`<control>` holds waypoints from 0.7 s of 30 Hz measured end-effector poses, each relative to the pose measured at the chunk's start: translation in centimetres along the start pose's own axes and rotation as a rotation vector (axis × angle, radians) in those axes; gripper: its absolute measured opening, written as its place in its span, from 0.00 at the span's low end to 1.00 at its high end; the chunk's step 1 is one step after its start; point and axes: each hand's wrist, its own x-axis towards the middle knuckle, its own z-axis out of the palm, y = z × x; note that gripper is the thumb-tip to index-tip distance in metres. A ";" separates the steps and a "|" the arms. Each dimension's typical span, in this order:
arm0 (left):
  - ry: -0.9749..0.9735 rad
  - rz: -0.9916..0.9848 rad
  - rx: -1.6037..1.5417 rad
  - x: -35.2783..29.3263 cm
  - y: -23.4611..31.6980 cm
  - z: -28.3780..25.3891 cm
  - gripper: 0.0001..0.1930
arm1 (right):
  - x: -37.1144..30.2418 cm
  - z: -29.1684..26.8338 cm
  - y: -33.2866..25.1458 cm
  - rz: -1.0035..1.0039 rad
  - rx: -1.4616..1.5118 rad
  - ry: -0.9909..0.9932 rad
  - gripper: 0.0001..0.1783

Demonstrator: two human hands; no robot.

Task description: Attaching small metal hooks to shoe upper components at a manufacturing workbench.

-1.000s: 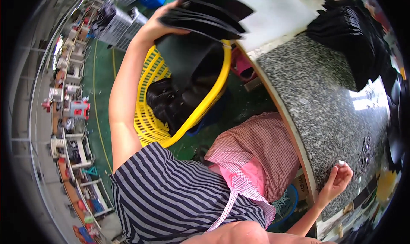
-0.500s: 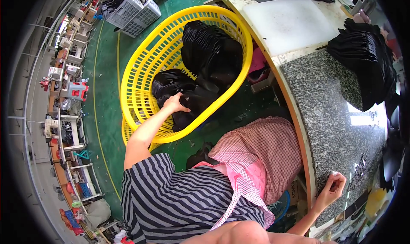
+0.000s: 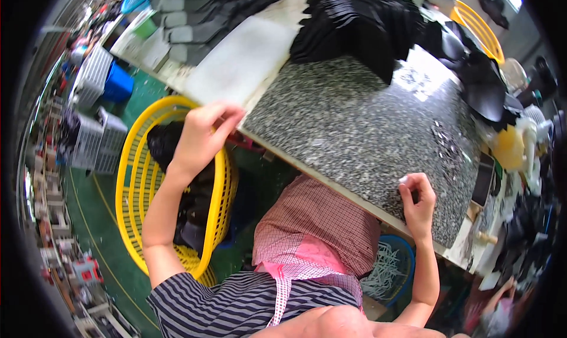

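My left hand (image 3: 205, 134) is raised over the rim of the yellow plastic basket (image 3: 121, 190), beside the table's edge. Its fingers are bent and slightly apart from the thumb, and nothing shows in them. Stacks of black cut pieces (image 3: 192, 220) lie in the basket, partly hidden behind my left forearm. Over the near right part of the speckled granite slab (image 3: 336, 119) is my right hand (image 3: 419, 205), its fingers curled toward the thumb. A small white bit (image 3: 403, 179) shows at its fingertips; whether it is held or worn I cannot tell.
A fanned stack of black pieces (image 3: 360, 28) covers the slab's far side, near a white board (image 3: 242, 60). Small dark scraps (image 3: 449, 152) lie on the slab at right. A blue basket (image 3: 407, 267) with white strips stands below the table. Grey crates (image 3: 91, 75) stand at far left.
My left hand has come out of the basket and up to the table's edge, without any piece visible in it. The view has turned toward the table. My right hand stays curled above the slab.
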 end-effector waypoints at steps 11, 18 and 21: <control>0.249 0.555 0.838 21.7 6.7 15.7 0.23 | 0.9 -6.5 0.9 -0.061 -0.268 0.242 0.07; 0.228 0.657 0.273 22.7 7.0 16.3 0.22 | 3.8 -10.1 3.9 -0.066 -0.402 0.376 0.06; 0.167 0.477 -0.007 19.6 9.9 15.0 0.17 | 5.1 -8.9 4.0 -0.196 -0.479 0.239 0.09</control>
